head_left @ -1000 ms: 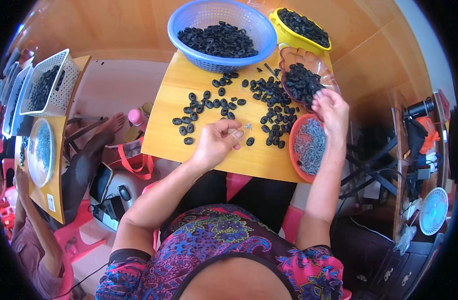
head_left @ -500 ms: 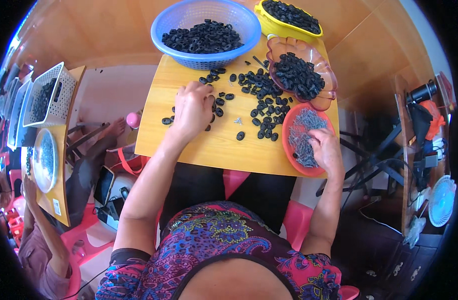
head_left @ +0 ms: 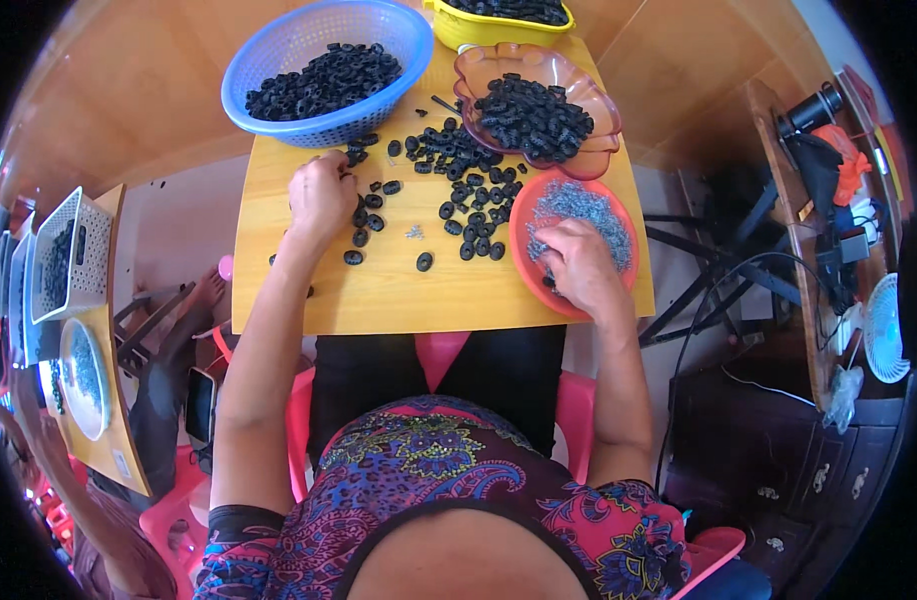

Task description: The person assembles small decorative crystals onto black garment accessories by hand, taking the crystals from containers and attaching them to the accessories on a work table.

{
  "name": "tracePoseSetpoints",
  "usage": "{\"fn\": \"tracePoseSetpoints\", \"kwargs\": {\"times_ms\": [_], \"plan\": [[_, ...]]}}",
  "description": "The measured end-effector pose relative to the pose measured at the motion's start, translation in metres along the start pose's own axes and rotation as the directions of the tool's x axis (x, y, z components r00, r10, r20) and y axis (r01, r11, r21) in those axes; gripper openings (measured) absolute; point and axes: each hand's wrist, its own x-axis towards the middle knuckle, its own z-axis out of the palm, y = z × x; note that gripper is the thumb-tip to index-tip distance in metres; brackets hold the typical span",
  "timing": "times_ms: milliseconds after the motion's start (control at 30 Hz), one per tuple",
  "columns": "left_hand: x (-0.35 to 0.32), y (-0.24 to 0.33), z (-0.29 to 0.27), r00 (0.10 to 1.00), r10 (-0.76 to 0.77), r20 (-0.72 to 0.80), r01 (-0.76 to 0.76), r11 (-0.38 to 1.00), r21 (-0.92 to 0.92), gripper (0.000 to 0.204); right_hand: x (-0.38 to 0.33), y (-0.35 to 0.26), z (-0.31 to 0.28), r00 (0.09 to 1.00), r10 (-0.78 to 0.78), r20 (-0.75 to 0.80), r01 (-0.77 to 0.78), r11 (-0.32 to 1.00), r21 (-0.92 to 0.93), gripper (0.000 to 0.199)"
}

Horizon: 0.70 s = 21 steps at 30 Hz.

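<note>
At the left of the wooden table (head_left: 379, 305), my left hand (head_left: 322, 197) is curled palm down beside small black oval plastic parts (head_left: 376, 221); its bent fingers hide whatever they hold. My right hand (head_left: 581, 262) reaches into an orange-red bowl (head_left: 524, 255) of small silvery metal pieces (head_left: 589, 207) that look like screws. Thumb and fingers are drawn together there, and what lies between them cannot be seen. Between my hands, more black parts (head_left: 479, 195) are scattered, with a tiny heap of metal pieces (head_left: 415, 232) among them.
Along the far side stand a blue colander (head_left: 419, 60) of black parts, a yellow basket (head_left: 504, 30) and a scalloped amber bowl (head_left: 604, 110), both also holding black parts. At left, another person's arm (head_left: 74, 490) is near a second table (head_left: 119, 400). A small fan (head_left: 886, 328) stands right.
The view has shifted, so the table sits further left. My left hand has moved toward the black parts near the colander; my right hand remains in the bowl, nearer its left side.
</note>
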Motion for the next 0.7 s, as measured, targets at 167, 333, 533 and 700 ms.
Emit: {"fn": "tracePoseSetpoints", "kwargs": {"times_ms": [167,333,533,700], "plan": [[-0.018,0.013,-0.029,0.924,-0.346,0.161,0.375,0.744,-0.553,0.022,0.003,0.01,0.004,0.996,-0.031,-0.088,0.045,0.987,0.152,0.014],[-0.052,0.015,-0.053,0.86,-0.191,0.473,0.471,-0.059,-0.88,0.007,-0.001,0.012,-0.013,0.942,0.317,-0.114,-0.168,0.735,0.657,0.009],[-0.085,0.037,-0.045,0.864,0.057,0.501,0.487,-0.352,-0.8,0.017,0.019,-0.041,-0.008,0.958,0.285,0.034,-0.164,0.445,0.88,0.006],[-0.091,0.037,-0.044,0.894,0.082,0.44,0.441,-0.327,-0.836,0.02,0.035,-0.1,0.013,0.992,0.117,0.046,-0.097,0.473,0.876,0.008]]}}
